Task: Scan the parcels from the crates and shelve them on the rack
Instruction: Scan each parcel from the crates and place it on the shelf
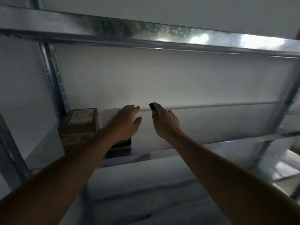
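While my left hand (125, 122) lay with straight fingers on the small dark parcel (120, 144) beside the brown carton (79, 127) on the rack shelf (162, 155), my right hand (164, 121) pinched a small black scanner (153, 107), and the parcel seemed light and stiff, best taken by its two sides.

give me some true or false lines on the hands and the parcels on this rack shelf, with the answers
1. A brown cardboard parcel stands at the left end of the shelf. True.
2. The right hand holds nothing. False: it grips a small dark object, likely the scanner.
3. The left hand lies open over a second, darker parcel beside the brown one. True.
4. The shelf to the right of the hands is packed with parcels. False: no parcels show there.
5. Both parcels sit on the floor. False: they rest on the shelf.
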Tool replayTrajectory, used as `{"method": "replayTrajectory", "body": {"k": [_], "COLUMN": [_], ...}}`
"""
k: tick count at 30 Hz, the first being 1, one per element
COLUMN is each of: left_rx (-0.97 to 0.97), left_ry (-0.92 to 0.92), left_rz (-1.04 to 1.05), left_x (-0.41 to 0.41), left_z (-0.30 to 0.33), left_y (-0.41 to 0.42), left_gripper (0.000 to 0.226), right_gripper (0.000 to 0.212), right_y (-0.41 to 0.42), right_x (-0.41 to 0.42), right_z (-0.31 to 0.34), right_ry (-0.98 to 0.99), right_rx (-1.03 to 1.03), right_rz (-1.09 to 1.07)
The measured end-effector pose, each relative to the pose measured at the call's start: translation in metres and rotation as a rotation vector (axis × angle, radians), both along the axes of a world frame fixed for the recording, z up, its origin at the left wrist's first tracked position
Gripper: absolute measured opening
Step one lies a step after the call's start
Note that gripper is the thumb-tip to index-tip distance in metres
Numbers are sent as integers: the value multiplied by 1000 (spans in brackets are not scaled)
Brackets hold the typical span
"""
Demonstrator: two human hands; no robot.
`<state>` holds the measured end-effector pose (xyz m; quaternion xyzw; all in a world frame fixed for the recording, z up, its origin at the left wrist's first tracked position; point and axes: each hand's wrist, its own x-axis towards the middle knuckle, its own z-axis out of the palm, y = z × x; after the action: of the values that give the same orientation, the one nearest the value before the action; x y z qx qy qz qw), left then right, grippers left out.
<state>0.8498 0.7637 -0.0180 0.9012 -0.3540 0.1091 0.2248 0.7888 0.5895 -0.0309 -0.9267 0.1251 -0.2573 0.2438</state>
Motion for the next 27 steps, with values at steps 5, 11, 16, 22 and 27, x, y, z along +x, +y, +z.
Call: {"method": "replayTrajectory", "body": {"k": [5,11,16,22,27], "left_rx": [86,156,190,185,214], "left_ry": [-66,-119,-73,-79,-74], "left_rz": [-103,-197,-324,-466,-562], "left_x": [-36,-94,-153,-249,-324], "left_z": [1,1,-9,-25,-35], "left_y": [-42,-111,-188,-292,-381], "left_gripper": [63,63,64,63,64], "right_gripper": [43,36,30,36,40], "right_y": [-34,-102,-166,-243,-305], "right_x": [-58,-136,-222,-340,-438], "right_z": [-9,-18,-29,-35,-42], "right_ry": [134,172,187,233,267], "right_rx": [-125,-174,-183,-196,-178], "right_rz": [-210,-367,-465,-581,-676]}}
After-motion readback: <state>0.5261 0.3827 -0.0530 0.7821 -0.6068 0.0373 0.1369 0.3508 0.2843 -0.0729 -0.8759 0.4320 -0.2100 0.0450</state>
